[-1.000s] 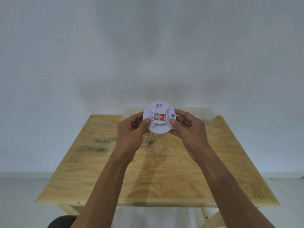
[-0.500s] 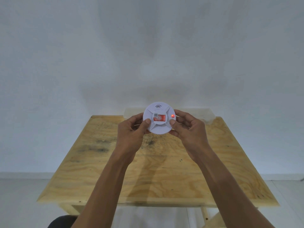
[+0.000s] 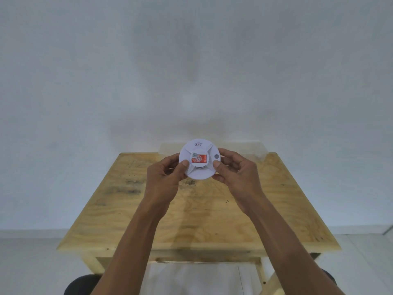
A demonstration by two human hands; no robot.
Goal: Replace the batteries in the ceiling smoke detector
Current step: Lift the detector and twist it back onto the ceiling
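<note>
A round white smoke detector (image 3: 200, 173) is held up in front of me, above the far half of the wooden table (image 3: 200, 218). Its face points at me and shows a red and white sticker in the middle, a wave mark at the top and a small grey button on the right. My left hand (image 3: 164, 175) grips its left rim with the thumb on the face. My right hand (image 3: 236, 170) grips the right rim, thumb just below the button. The detector's back is hidden.
A clear plastic box (image 3: 253, 149) lies at the table's far edge against the white wall, partly behind the detector and my right hand. Pale floor surrounds the table. Dark shapes, possibly my knees, show at the bottom corners.
The small light on the detector's right side glowed red half a second ago and is now grey again. My hands and the detector have stayed in the same place.
</note>
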